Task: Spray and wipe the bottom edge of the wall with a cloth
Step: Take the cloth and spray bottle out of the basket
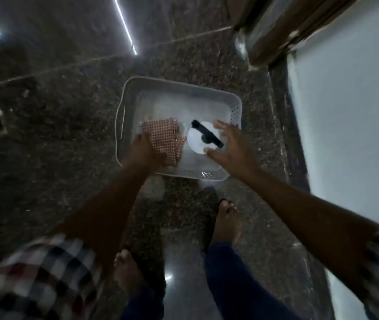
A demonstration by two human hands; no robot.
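Note:
A white plastic basket (160,85) stands on the dark granite floor. Inside it lie a red-and-white checked cloth (164,135) on the left and a white spray bottle with a black trigger head (197,140) on the right, seen from above. My left hand (143,152) rests on the near edge of the cloth, fingers curled over it. My right hand (230,146) hovers around the bottle with thumb and fingers spread, close to it but apart. The white wall (350,125) runs along the right, with a dark strip at its bottom edge (287,135).
A brown wooden door frame (283,26) stands at the upper right, beyond the wall. My two bare feet (226,222) are on the glossy floor just below the basket. Light strips reflect off the floor at the upper left.

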